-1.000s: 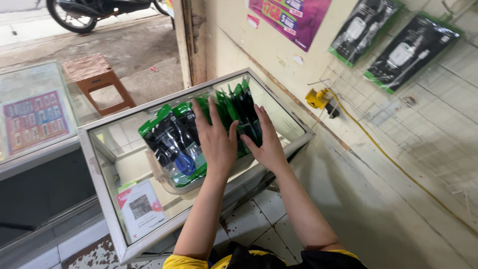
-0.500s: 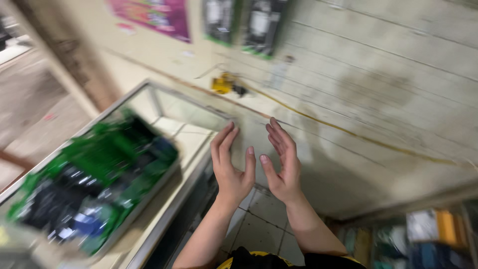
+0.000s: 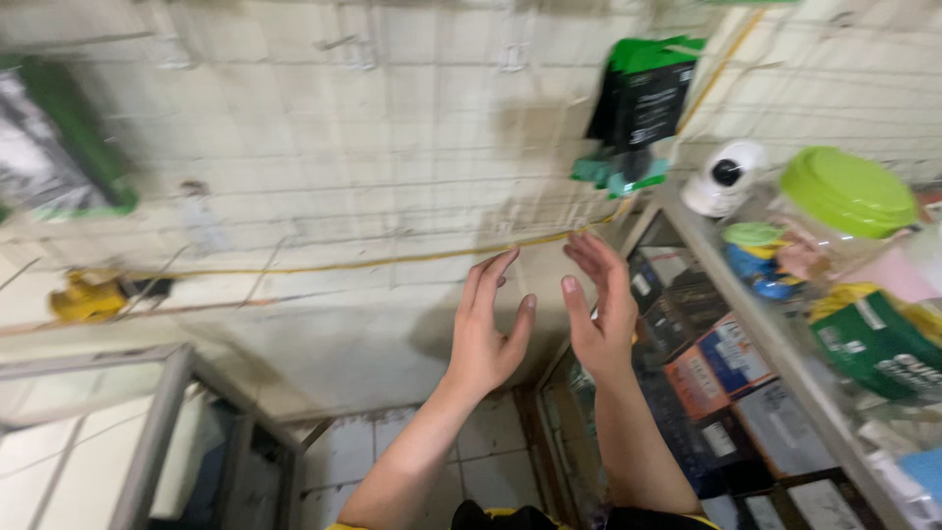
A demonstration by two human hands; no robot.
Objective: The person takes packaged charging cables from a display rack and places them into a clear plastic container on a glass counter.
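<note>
- The left hand [image 3: 486, 329] and the right hand [image 3: 601, 309] are raised in the air with fingers spread, holding nothing.
- Nearest thing is the green and black packets [image 3: 643, 108] hanging on the far wall grid [image 3: 373, 177], above the right hand.
- They look light, thin and slippery; probably best pinched by the top edge.
- Right: a cluttered shelf [image 3: 746, 294]. Near left: a glass showcase [image 3: 157, 432].

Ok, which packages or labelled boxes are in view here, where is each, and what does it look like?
Hanging packets: on the wall grid, upper centre-right, flat, black and green.
Blurred packet: wall, far left, black, grey and green.
Green bag: right shelf top, soft, green with white print.
Boxes: inside the right glass case, rectangular, orange, blue and white.
Left hand and right hand: empty, raised in front of the wall.
</note>
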